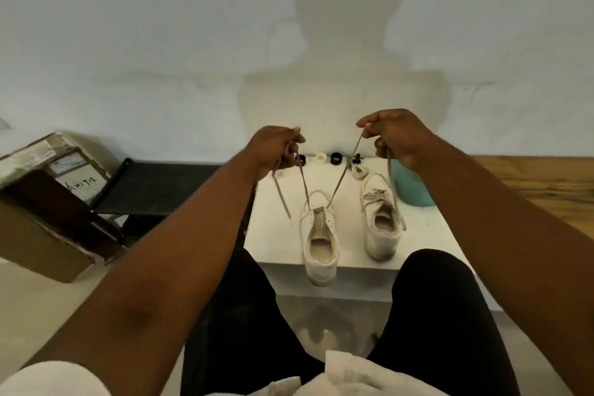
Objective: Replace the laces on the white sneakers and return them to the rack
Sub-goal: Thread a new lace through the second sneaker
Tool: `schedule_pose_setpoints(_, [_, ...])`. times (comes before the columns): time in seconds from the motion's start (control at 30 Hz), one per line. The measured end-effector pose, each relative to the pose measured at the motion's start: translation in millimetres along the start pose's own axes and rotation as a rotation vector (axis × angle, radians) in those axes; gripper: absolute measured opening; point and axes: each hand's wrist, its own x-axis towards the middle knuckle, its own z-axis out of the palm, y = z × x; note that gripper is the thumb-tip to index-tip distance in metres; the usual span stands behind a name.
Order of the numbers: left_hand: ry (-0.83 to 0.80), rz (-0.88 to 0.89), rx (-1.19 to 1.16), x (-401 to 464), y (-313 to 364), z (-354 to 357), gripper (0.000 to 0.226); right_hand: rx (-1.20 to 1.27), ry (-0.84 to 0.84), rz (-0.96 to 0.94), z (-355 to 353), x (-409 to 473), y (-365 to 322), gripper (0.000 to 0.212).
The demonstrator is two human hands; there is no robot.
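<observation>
On the far left a cardboard box (48, 199) lies tipped on the floor, and its white label bears a handwritten word that reads roughly "Awign"; the smaller print above it is too blurred for me to read. Just right of it stands the black rack (154, 186), where both sneakers must end up.

My left hand (273, 151) is curled round one end of the lace (305, 186), with the loose tail hanging below my fist. The lace runs down to the near sneaker (319, 244), which hangs at the near edge of the white worktop (427, 235); I cannot tell whether its heel rests on the edge or swings free. From the eyelets the other half climbs to my right hand (395, 141), which pinches it between thumb and fingers, so both grips are closed on the same lace.

To do this step well, I judge I should keep the pull even on both sides so the two ends come out level, and hold the lace flat, not twisted, before crossing to the next eyelets. Setting the shoe down on the worktop would likely steady it for threading.

Farther right the second sneaker (381, 222) stands on the worktop with a lace in it, next to a teal object (411, 186). Small black and white rings (328, 158) sit along the far edge. I see no brand on either shoe.
</observation>
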Motion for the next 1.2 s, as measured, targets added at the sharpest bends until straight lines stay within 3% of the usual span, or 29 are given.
schedule_pose_setpoints(0.2, [-0.196, 0.02, 0.057, -44.6, 96.9, 3.8, 0.025, 0.167, -0.053, -0.085, -4.3, -28.6, -73.9, 0.022])
schedule_pose_setpoints(0.3, [-0.214, 0.053, -0.113, -62.9, 117.7, 6.8, 0.024, 0.299, -0.103, -0.069, -8.0, -42.4, -94.4, 0.027])
schedule_pose_setpoints(0.4, [-0.245, 0.134, -0.257, -74.7, 135.6, 5.9, 0.034, 0.37, -0.142, -0.124, -9.9, -51.9, -105.6, 0.038])
schedule_pose_setpoints(0.53, [-0.258, 0.341, -0.21, -86.3, 149.3, 8.7, 0.037, 0.302, -0.137, -0.287, -7.4, -60.3, -114.7, 0.028])
schedule_pose_setpoints(0.73, [0.114, 0.702, 0.169, -92.3, 163.9, 15.2, 0.007, 0.136, 0.014, -0.468, 4.0, -63.7, -124.7, 0.006])
schedule_pose_setpoints(0.83, [0.298, 0.746, 0.19, -91.4, 167.0, 17.6, 0.019, 0.108, 0.121, -0.542, 10.3, -62.8, -130.2, 0.019])
schedule_pose_setpoints(0.9, [0.313, 0.787, 0.136, -85.9, 165.7, 16.5, 0.016, 0.046, 0.186, -0.566, 11.4, -59.5, -132.4, 0.027])
schedule_pose_setpoints(0.97, [0.279, 0.771, 0.019, -77.3, 158.1, 14.6, 0.021, 0.121, 0.129, -0.512, 13.2, -54.4, -129.4, 0.032])
schedule_pose_setpoints(1.07, [0.26, 0.587, -0.129, -59.4, 130.7, 8.5, 0.033, 0.291, -0.036, -0.374, 20.3, -42.3, -106.8, 0.033])
schedule_pose_setpoints(1.2, [0.403, 0.409, 0.116, -24.1, 62.0, 4.1, 0.033, -0.016, 0.02, -0.292, 34.9, -13.6, -42.5, 0.029])
